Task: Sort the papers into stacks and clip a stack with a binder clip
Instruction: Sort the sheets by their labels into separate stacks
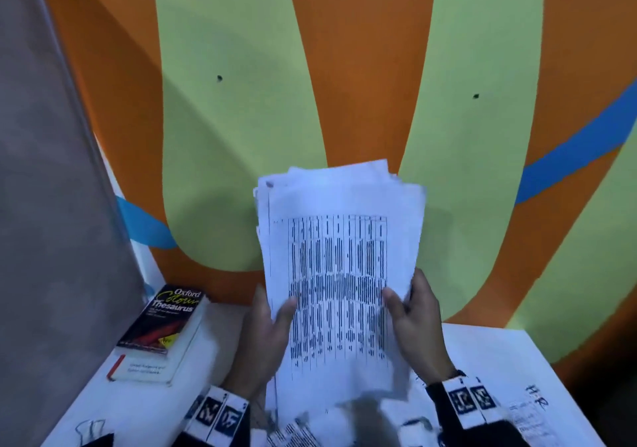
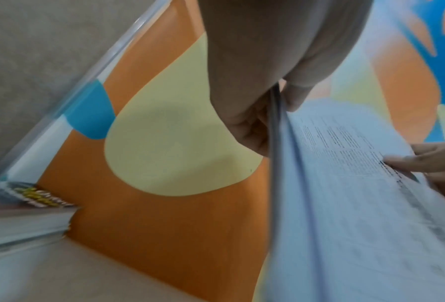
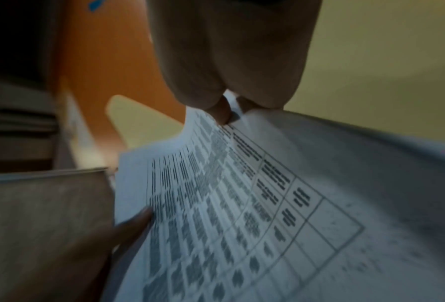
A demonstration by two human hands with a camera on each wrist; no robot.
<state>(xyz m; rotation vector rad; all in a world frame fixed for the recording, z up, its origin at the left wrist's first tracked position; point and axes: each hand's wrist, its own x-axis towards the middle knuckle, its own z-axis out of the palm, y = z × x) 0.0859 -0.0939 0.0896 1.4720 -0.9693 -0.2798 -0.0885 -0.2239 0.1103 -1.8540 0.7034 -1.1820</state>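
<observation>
A thick stack of white papers [image 1: 339,267] with a printed table on the top sheet stands upright above the table, its upper edges uneven. My left hand [image 1: 267,322] grips the stack's left edge, thumb on the front. My right hand [image 1: 412,312] grips the right edge the same way. The left wrist view shows the stack's edge [image 2: 278,130] pinched between thumb and fingers [image 2: 247,130]. In the right wrist view the right thumb [image 3: 221,114] presses on the printed sheet [image 3: 229,204]. More printed sheets [image 1: 296,438] lie under the stack. A clear binder clip [image 1: 90,430] sits at the table's front left.
An Oxford thesaurus [image 1: 162,322] lies on another book [image 1: 144,369] at the left of the white table [image 1: 482,353]. A handwritten sheet [image 1: 531,408] lies at the right. An orange, green and blue wall [image 1: 344,84] rises right behind; a grey panel [image 1: 44,171] stands on the left.
</observation>
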